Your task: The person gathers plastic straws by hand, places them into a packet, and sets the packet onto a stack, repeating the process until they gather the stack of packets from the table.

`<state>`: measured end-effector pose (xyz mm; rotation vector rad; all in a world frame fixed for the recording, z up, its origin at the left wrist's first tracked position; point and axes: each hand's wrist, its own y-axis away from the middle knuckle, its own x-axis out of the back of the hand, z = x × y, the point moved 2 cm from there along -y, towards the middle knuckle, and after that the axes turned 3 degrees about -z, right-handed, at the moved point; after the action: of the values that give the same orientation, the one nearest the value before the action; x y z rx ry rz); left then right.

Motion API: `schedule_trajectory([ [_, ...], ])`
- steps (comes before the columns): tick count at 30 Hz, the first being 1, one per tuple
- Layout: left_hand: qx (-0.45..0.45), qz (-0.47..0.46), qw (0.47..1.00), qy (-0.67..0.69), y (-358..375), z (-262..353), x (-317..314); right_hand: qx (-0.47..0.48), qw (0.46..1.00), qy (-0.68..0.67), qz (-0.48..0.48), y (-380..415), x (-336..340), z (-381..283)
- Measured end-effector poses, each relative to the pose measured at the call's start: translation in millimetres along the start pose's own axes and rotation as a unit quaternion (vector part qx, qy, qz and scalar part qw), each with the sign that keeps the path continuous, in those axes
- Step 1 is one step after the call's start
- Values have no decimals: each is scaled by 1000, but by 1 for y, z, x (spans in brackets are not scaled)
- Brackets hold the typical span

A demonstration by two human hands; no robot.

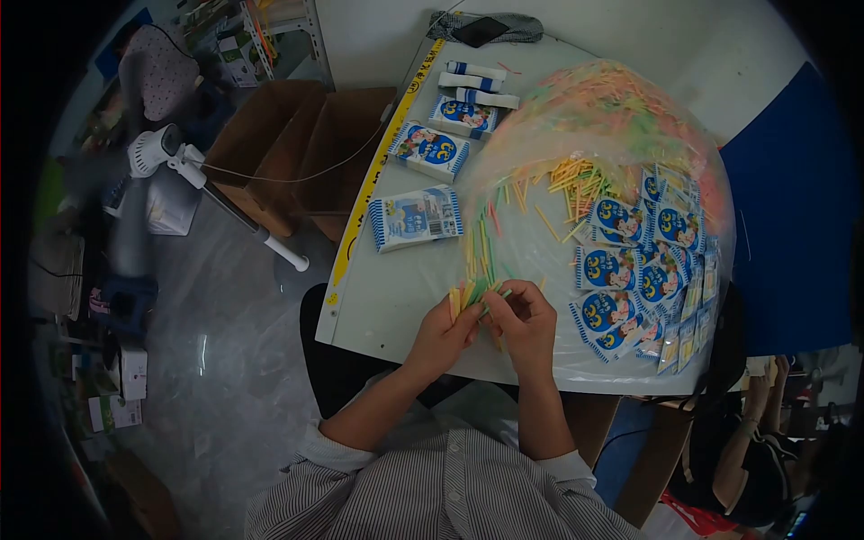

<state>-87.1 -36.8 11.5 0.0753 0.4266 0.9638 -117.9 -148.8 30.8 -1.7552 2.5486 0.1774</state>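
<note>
My left hand (441, 335) is closed around a bunch of thin coloured sticks (458, 299), yellow, orange and green, near the table's front edge. My right hand (522, 322) touches the bunch from the right, its thumb and fingers pinched on green sticks. Just beyond my hands, more long sticks (486, 243) lie at the opening of a large clear plastic bag (504, 148) full of coloured sticks. Blue and white printed packets (607, 268) are piled to the right. More packets (416, 218) lie on the left of the table.
White rolled strips (475, 83) and a dark phone (481, 32) on cloth are at the back of the table (360, 310). Cardboard boxes (261, 135) and a white fan (155, 153) stand to the left. Another person (738, 450) is at the lower right.
</note>
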Motion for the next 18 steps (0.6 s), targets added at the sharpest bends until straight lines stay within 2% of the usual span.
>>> schedule_trajectory([
  [5,0,10,1000,15,0,1,1,-4,1000,3,-9,-1,-2,0],
  [10,15,22,1000,-6,-1,2,4,51,998,-12,-16,0,-5,7],
  [13,13,21,1000,15,-1,1,4,41,999,-35,-10,0,-7,7],
  [16,18,7,1000,-21,-3,-1,6,1,999,-26,-20,1,-5,0],
  [18,15,-7,1000,-23,-1,-1,4,10,1000,-7,-26,0,-3,5],
])
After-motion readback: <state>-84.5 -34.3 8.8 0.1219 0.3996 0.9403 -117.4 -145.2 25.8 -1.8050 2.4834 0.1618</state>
